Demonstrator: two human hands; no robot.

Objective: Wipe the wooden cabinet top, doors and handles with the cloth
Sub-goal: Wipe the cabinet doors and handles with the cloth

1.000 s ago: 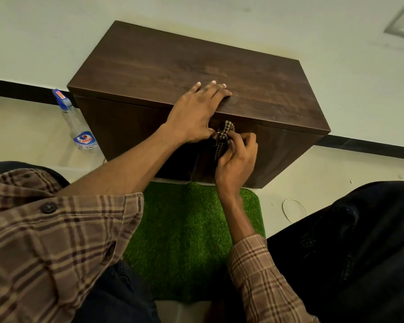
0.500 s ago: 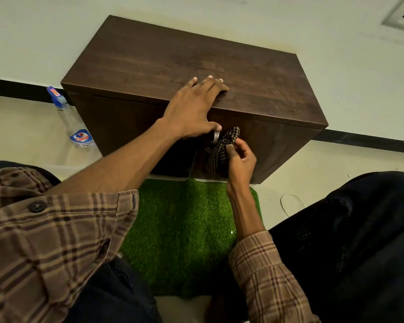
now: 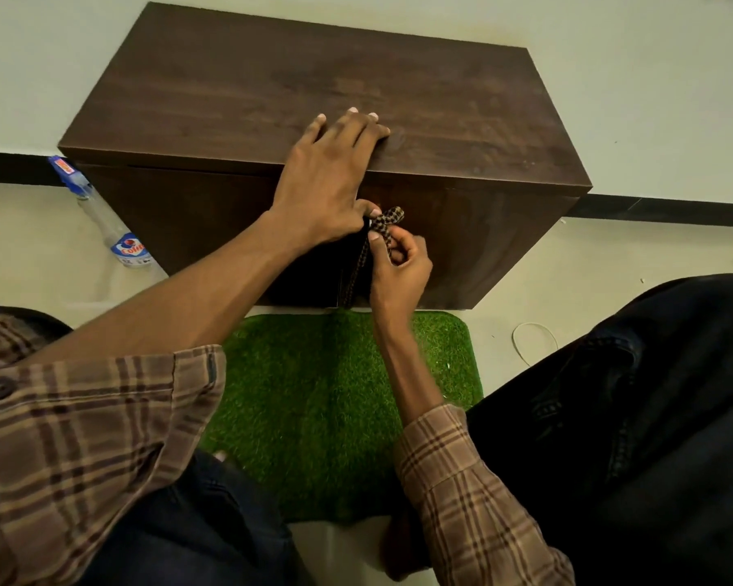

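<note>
Nearest the camera are two plaid sleeves and dark trousers, the person crouched over a green grass mat [image 3: 326, 416] that lies on the pale floor right against the foot of the cabinet. A thin white loop of cord [image 3: 534, 342] lies on the floor to the right of the mat.

Past the mat, the right hand [image 3: 400, 268] is raised in front of the cabinet doors, its fingers curled round a checked cloth [image 3: 384, 228] — the cloth is bunched into a narrow strip, its top end up at the upper edge of the doors and its tail hanging down along the dark gap where the two doors meet. The handle itself is hidden behind the cloth and fingers.

The left hand [image 3: 326, 175] reaches over from the left, palm down on the front edge of the cabinet [image 3: 271, 90]; its fingers lie straight and flat on the wooden top, gripping nothing, while the thumb drops over the edge beside the top of the cloth.

Left of the cabinet, a clear spray bottle [image 3: 106, 222] with a blue cap lies tilted on the floor — its cap toward the dark skirting of the wall [image 3: 652, 57].
</note>
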